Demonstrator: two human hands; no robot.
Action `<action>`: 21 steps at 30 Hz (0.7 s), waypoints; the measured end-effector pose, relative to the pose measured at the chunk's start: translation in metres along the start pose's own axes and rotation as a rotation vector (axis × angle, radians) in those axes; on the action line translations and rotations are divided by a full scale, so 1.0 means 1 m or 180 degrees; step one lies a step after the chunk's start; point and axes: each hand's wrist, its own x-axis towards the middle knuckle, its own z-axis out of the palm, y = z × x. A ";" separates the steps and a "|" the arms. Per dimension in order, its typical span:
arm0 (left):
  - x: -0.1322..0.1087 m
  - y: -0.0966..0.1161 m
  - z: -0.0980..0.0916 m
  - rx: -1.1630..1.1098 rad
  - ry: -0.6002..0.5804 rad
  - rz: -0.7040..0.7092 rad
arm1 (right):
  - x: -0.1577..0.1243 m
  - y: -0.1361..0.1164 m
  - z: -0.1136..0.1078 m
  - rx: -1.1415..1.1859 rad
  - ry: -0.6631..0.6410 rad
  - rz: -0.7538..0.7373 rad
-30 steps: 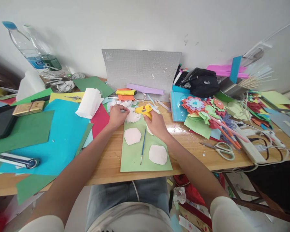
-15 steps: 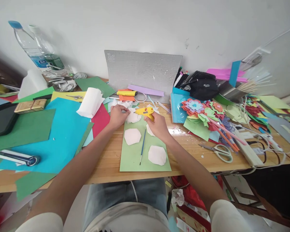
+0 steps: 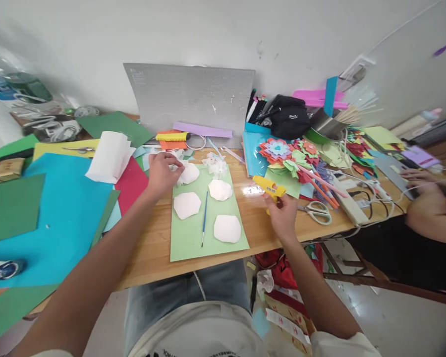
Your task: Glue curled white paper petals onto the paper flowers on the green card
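My right hand (image 3: 282, 215) grips a yellow glue gun (image 3: 269, 187) above the table's front edge, right of a light green sheet (image 3: 193, 238). That sheet carries white paper shapes (image 3: 187, 205), one of them (image 3: 227, 228) near its front corner, and a blue paintbrush (image 3: 204, 218). My left hand (image 3: 162, 171) rests with curled fingers on a white paper piece (image 3: 189, 173) at the sheet's far left corner, pinching its edge.
Scissors (image 3: 317, 212) and a white power strip (image 3: 347, 203) lie right of the glue gun. Paper flowers (image 3: 278, 151), a black pouch (image 3: 286, 116) and a grey cutting mat (image 3: 189, 96) stand behind. Blue (image 3: 55, 208), green and red sheets cover the left. Another person's arm (image 3: 427, 208) lies far right.
My right hand has carried the glue gun away from the white pieces, rightward and toward me. The left hand stays on the white piece. The view has swung right, revealing another person's arm.
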 end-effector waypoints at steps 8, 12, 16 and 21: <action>-0.002 -0.001 -0.002 -0.0155 -0.0115 -0.0169 | -0.005 0.018 0.001 -0.0724 -0.0310 -0.0321; -0.003 -0.003 -0.004 -0.0122 -0.0146 -0.0208 | -0.005 0.015 -0.002 -0.0591 -0.0357 -0.0171; -0.001 -0.001 -0.003 -0.0118 -0.0156 -0.0298 | -0.011 0.014 -0.002 0.0230 -0.0021 0.0112; 0.000 0.001 -0.003 -0.0053 -0.0148 -0.0288 | -0.015 0.016 -0.006 0.0885 0.0689 -0.0205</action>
